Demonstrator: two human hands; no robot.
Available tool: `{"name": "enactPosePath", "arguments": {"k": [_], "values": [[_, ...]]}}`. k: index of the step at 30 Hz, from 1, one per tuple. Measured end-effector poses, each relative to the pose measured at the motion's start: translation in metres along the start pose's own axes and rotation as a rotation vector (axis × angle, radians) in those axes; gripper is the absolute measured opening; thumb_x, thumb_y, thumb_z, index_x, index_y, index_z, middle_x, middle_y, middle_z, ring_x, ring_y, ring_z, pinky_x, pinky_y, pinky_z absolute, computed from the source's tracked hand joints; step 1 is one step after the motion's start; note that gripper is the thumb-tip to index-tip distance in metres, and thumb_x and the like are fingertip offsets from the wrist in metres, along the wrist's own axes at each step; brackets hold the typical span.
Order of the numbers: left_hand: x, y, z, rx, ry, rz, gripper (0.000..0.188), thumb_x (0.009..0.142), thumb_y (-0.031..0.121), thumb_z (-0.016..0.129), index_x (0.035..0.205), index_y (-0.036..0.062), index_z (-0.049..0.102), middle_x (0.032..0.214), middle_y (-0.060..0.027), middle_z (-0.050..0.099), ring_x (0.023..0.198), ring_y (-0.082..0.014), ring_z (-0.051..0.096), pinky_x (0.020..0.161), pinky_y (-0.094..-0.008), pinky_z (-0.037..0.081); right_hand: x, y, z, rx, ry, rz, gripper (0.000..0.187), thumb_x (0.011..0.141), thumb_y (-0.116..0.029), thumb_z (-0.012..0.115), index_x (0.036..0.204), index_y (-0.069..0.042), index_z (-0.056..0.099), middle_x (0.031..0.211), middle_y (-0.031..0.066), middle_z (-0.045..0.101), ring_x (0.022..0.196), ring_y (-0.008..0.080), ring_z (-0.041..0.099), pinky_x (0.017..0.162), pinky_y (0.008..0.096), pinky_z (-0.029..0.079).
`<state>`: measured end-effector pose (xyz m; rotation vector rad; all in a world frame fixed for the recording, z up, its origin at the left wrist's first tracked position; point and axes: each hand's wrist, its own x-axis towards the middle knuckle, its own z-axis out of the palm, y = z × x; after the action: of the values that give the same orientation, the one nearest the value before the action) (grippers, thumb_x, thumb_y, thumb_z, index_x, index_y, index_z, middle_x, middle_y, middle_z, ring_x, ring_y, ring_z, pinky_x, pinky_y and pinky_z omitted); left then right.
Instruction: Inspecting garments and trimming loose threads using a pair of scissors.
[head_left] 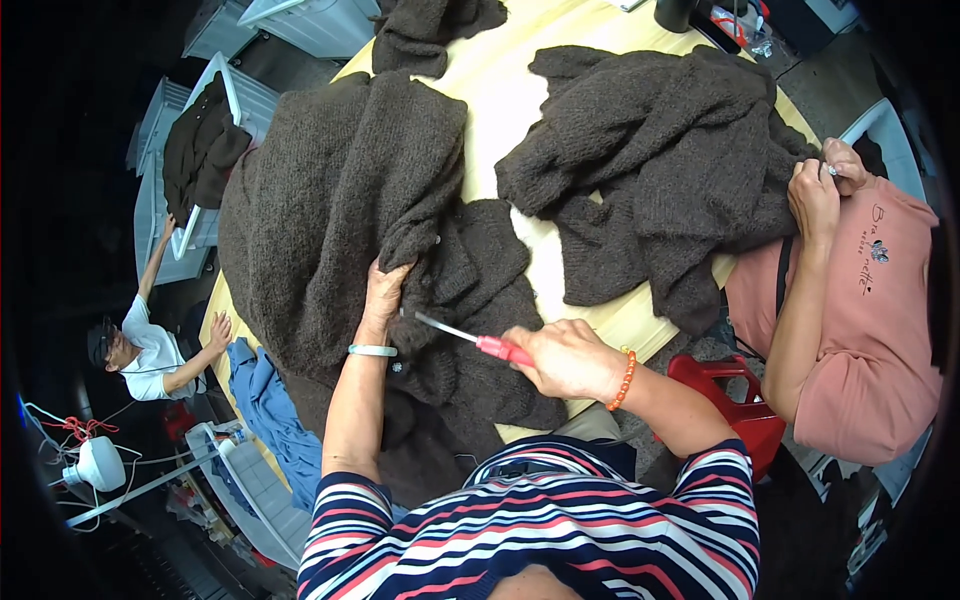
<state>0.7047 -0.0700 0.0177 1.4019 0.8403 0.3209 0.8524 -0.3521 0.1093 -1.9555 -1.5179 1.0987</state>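
Observation:
A bulky dark brown knitted garment [310, 200] covers the table in front of me and hangs over its near edge. My left hand [384, 292] is closed on a bunched fold of this knit. In my right hand [575, 358] is a tool with a red handle [503, 350] and a thin metal shaft. Its tip points left, close to the fabric just beside my left hand; whether it touches the knit I cannot tell. Small pale buttons show on the garment near my left wrist.
More brown knitwear [680, 150] is heaped at the right, where a co-worker in a pink top [850, 330] handles it. Another person [150, 350] stands at the left by pale plastic bins [245, 90]. Blue cloth [270, 410] drapes over the left table edge. A red stool [740, 400] stands lower right.

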Motion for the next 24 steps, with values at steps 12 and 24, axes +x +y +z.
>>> {"name": "enactPosePath", "arguments": {"k": [12,24], "values": [[0.009,0.03,0.04,1.228,0.211,0.671,0.072,0.084,0.006,0.062,0.149,0.0151,0.033,0.153,-0.0237,0.026,0.138,-0.0408,0.03,0.11,-0.0448,0.033,-0.014,0.039,0.0,0.067,0.215,0.041,0.033,0.09,-0.023,0.059,0.121,-0.01,0.055,0.085,0.019,0.068,0.08,0.0389,0.066,0.071,0.0493,0.052],[0.044,0.036,0.036,1.747,-0.169,0.637,0.017,0.081,0.004,0.059,0.095,-0.0032,0.056,0.101,-0.0273,0.057,0.094,-0.0414,0.057,0.088,-0.0442,0.047,-0.012,0.051,-0.001,0.073,0.266,0.111,0.028,0.088,-0.019,0.06,0.113,-0.006,0.056,0.081,0.0205,0.068,0.077,0.0392,0.067,0.07,0.0486,0.052]]}}
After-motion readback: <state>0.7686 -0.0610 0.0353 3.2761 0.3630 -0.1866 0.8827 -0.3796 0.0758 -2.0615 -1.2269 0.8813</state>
